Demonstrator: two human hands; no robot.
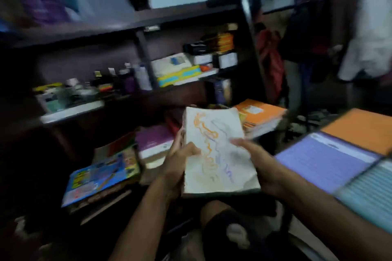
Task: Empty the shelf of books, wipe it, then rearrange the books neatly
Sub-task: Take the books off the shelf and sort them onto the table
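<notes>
Both hands clamp a worn book (218, 152) in front of the shelf (148, 27): left hand (180, 161) and right hand (254, 159) grip opposite edges. It looks light, floppy, tear-prone; best supported underneath.

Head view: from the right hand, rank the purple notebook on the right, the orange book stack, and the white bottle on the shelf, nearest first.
1. Purple notebook, just right of the right hand.
2. Orange book stack, beyond the hand, slightly right.
3. White bottle, up on the shelf, far left.
</notes>
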